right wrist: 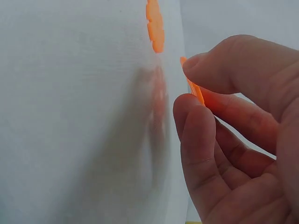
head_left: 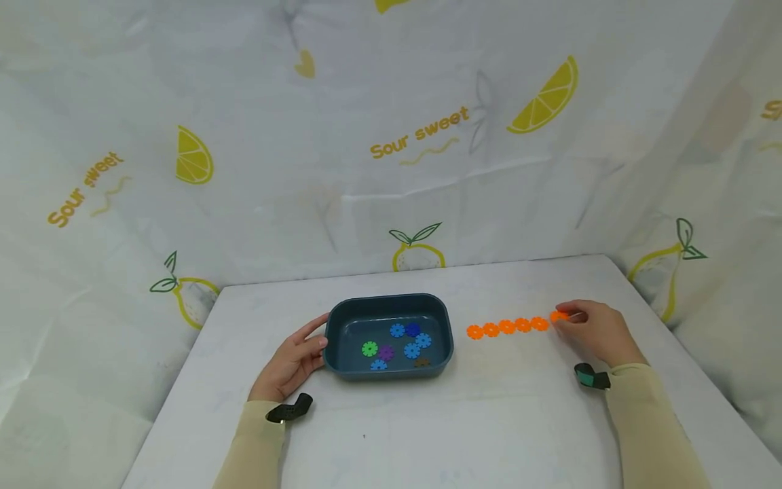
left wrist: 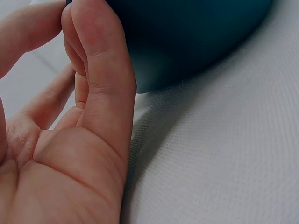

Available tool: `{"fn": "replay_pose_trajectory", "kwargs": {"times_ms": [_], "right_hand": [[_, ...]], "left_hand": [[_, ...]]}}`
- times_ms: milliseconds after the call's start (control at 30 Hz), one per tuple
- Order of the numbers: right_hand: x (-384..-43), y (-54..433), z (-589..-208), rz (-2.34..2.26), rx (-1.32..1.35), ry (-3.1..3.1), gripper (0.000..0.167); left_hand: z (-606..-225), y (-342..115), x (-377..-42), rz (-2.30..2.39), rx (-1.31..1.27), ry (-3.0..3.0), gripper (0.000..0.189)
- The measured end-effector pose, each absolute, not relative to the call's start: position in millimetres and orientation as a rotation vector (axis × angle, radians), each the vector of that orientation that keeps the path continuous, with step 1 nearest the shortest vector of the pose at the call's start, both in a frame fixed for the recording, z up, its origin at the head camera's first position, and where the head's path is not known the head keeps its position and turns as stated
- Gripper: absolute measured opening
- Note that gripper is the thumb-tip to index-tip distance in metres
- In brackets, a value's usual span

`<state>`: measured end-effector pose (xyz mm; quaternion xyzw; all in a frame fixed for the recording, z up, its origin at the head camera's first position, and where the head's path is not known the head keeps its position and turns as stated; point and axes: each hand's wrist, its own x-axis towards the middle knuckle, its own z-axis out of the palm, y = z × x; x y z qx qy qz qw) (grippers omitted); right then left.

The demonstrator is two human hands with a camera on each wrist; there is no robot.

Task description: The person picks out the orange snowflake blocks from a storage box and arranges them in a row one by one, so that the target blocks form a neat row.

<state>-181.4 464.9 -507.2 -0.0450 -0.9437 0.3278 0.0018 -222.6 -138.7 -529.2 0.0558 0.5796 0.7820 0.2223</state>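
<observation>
A dark teal plastic tray (head_left: 391,373) stands on the white table and holds several notched toy discs: blue, green, purple and brown. At its left end my left hand (head_left: 293,360) grips the rim; in the left wrist view the thumb (left wrist: 110,79) lies along the outer wall. To the right of the tray, a row of several orange notched discs (head_left: 507,327) lies on the table. My right hand (head_left: 595,331) pinches another orange disc (right wrist: 194,88) between thumb and fingers, just past the row's right end. In the right wrist view, this disc is tilted and apart from the row.
A white table (head_left: 427,435) spreads under both hands. Behind and beside it hangs a white curtain (head_left: 275,224) printed with lemons and lettering. Black bands (head_left: 290,409) sit on both wrists.
</observation>
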Motion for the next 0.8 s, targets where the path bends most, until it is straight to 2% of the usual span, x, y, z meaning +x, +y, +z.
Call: {"fn": "replay_pose_trajectory", "kwargs": {"times_ms": [800], "right_hand": [[-186.5, 457.9, -514.7, 0.982, -0.128, -2.97, 0.043]], "left_hand": [[-528.5, -138.8, -222.5, 2.165, 0.158, 1.586, 0.065]]}}
